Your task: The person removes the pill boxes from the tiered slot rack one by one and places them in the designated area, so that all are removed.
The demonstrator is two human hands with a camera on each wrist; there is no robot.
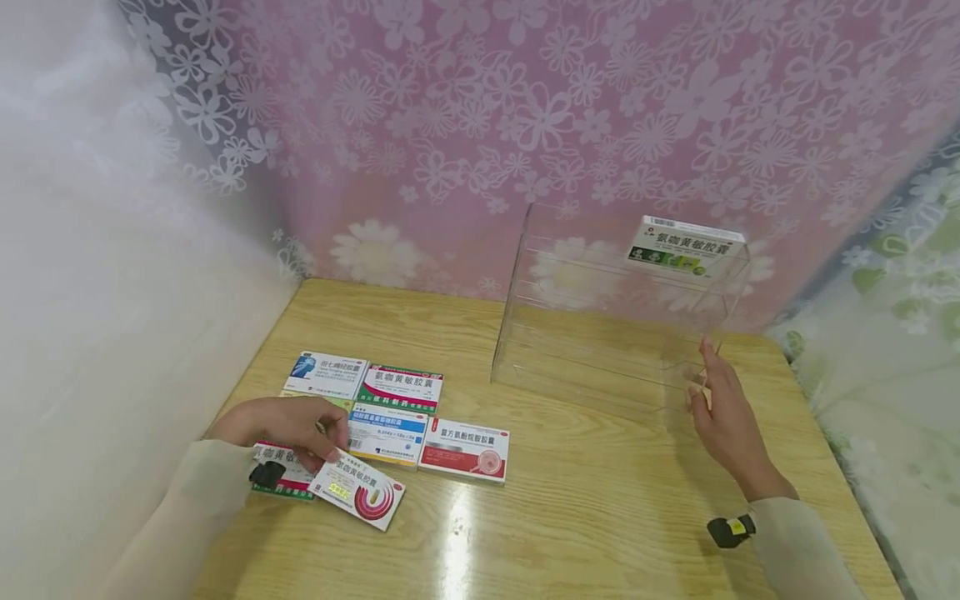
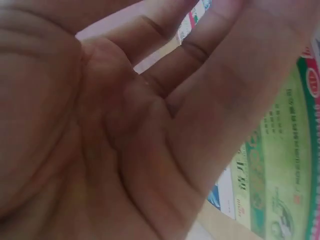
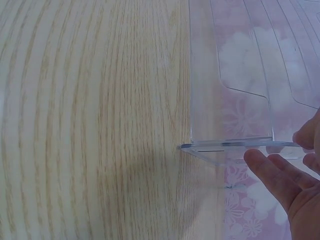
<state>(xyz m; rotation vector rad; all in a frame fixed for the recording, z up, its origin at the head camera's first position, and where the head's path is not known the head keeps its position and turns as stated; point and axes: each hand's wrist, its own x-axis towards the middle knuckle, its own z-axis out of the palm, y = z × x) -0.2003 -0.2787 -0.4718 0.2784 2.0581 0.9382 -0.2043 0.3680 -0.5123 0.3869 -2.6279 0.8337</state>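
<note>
In the head view my left hand (image 1: 288,423) pinches a white medicine box (image 1: 360,490) with a red swirl by its upper left corner. The box lies tilted, partly over a red, white and green medicine box (image 1: 281,477). At the right, my right hand (image 1: 726,421) grips the side panel of a clear acrylic display rack (image 1: 513,308). In the right wrist view the thumb and fingers (image 3: 277,180) lie on opposite sides of that panel. A white and green medicine box (image 1: 686,250) stands on the rack's top tier, at its right end. The left wrist view is mostly filled by the palm (image 2: 135,140).
Several other boxes lie close together on the wooden table (image 1: 570,508): a blue-and-white one (image 1: 324,375), a red and green one (image 1: 400,388), a blue and yellow one (image 1: 388,435), and a red-and-white one (image 1: 464,451). Floral curtains (image 1: 450,125) hang behind the table.
</note>
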